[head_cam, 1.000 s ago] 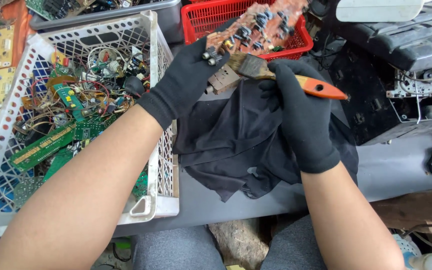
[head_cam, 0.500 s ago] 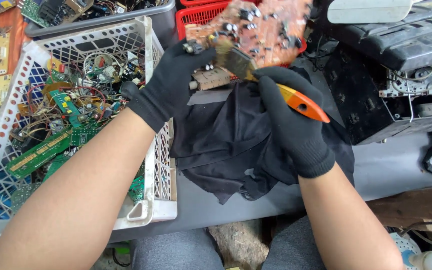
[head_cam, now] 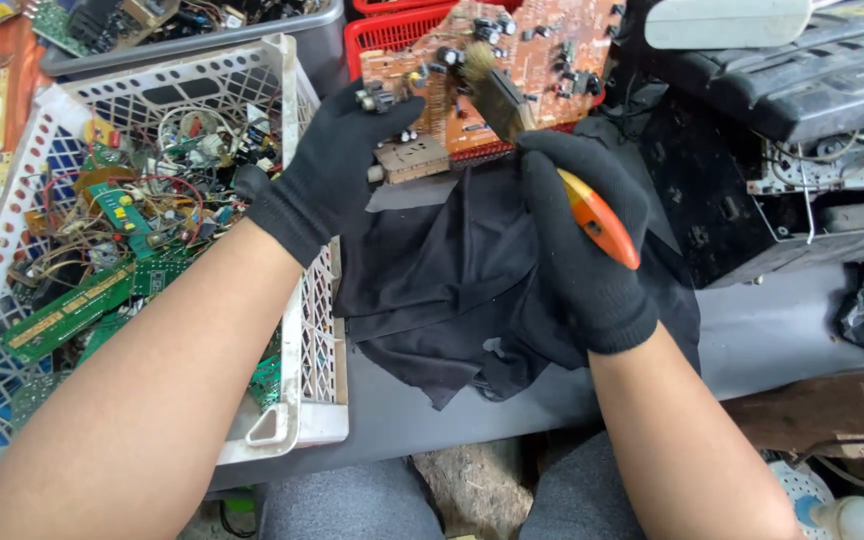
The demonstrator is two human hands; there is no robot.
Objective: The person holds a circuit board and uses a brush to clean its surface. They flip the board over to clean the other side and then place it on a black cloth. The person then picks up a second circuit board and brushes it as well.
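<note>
Both hands wear black gloves. My left hand (head_cam: pixel 337 165) grips the left edge of an orange-brown circuit board (head_cam: pixel 532 55) studded with small components, holding it up above a black cloth (head_cam: pixel 452 280). My right hand (head_cam: pixel 582 230) is closed on an orange-handled paintbrush (head_cam: pixel 592 215), and its bristles (head_cam: pixel 487 85) rest on the face of the board. The cloth lies crumpled on the grey bench under both hands.
A white plastic basket (head_cam: pixel 292 330) at the left holds several green circuit boards and loose wires. A red basket (head_cam: pixel 402 25) stands behind the board, a grey bin (head_cam: pixel 192 50) at the back left. Dark appliance casings (head_cam: pixel 802 90) fill the right side.
Both hands have risen, and the board has been lifted and turned more face-on. The brush has swung from lying across the hand to pointing up, bristles on the board.
</note>
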